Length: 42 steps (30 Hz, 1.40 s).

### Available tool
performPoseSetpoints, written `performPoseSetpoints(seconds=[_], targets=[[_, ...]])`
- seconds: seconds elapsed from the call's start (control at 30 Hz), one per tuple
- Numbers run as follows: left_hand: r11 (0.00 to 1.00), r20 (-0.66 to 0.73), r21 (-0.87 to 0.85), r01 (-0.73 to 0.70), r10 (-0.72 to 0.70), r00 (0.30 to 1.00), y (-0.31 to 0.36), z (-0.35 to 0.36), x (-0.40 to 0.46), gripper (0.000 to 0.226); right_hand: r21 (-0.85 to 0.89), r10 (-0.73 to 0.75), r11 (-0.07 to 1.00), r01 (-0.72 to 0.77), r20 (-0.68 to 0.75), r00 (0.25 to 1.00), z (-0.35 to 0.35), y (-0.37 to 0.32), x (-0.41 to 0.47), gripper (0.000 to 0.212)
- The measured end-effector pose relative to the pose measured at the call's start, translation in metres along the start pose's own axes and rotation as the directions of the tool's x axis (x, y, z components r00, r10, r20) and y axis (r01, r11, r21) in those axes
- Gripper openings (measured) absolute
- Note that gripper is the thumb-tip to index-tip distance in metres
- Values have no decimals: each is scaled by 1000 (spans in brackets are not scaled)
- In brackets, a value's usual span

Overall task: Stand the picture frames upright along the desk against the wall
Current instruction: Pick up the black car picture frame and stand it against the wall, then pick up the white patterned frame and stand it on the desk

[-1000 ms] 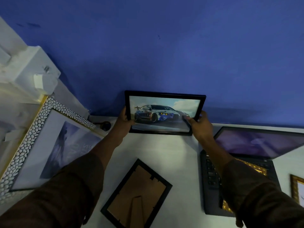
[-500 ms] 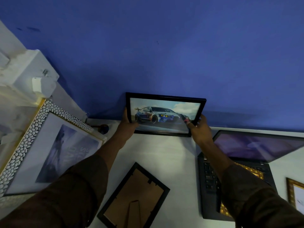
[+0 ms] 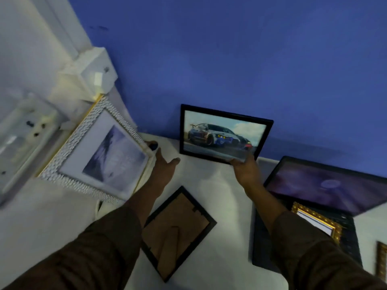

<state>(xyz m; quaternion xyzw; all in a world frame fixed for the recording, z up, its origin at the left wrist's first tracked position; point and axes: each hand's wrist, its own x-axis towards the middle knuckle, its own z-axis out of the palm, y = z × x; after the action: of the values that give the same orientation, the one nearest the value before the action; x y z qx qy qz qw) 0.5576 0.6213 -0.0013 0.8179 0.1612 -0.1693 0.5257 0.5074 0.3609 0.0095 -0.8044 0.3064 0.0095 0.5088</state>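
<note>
Left hand (image 3: 165,167) now off the car frame (image 3: 223,135), open and empty, fingers spread, hovering between it and the white frame (image 3: 98,151). Half a second ago gripped the car frame's left edge. Right hand (image 3: 245,168) still closed on the lower right corner. Car frame upright at the back of the bench (image 3: 209,181), against the blue wall (image 3: 230,59), slightly tilted. Probably nearly placed; only the right release left. Black frame (image 3: 178,229) face down on the bench and gold frame (image 3: 316,222) on the laptop (image 3: 326,185), both still to stand.
</note>
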Motion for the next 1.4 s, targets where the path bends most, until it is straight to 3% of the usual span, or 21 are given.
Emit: performPoseSetpoints(seconds=[0.1,0.23,0.3,0.6,0.8,0.9,1.03,1.13,1.23,1.4], targets=[[993,-83,-120,11,-21,996,-16,-12,-42,101,36,-52,998,48,116,992,11,-3,-14,47],[957,-185,-285,43,-99,978,-25,-23,-98,83,21,-61,998,57,291,955,21,-17,-38,77],[938,-233,-338,82,-168,958,-36,-35,-122,71,24,-102,995,100,358,928,29,-26,-50,82],[919,-442,-393,30,-218,870,-64,-95,-152,52,23,-264,957,291,491,830,84,-79,-74,70],[941,-469,-337,39,-204,859,-84,-131,-128,46,-66,-269,932,358,536,800,137,-117,-56,55],[975,-438,-217,46,-139,888,-94,-144,-108,32,-112,-290,907,405,532,796,167,-136,-40,50],[996,-354,-74,46,-69,933,-100,-157,-86,35,-170,-327,856,489,555,765,204,-160,-17,54],[997,-302,12,76,-69,951,-103,-161,-72,30,-166,-353,825,541,597,721,228,-170,-5,53],[996,-286,3,89,-85,954,-105,-160,-67,28,-142,-425,779,610,596,681,246,-177,-6,39],[997,-308,71,32,-9,951,-106,-158,-84,27,-120,-486,756,644,557,674,232,-168,-5,25]])
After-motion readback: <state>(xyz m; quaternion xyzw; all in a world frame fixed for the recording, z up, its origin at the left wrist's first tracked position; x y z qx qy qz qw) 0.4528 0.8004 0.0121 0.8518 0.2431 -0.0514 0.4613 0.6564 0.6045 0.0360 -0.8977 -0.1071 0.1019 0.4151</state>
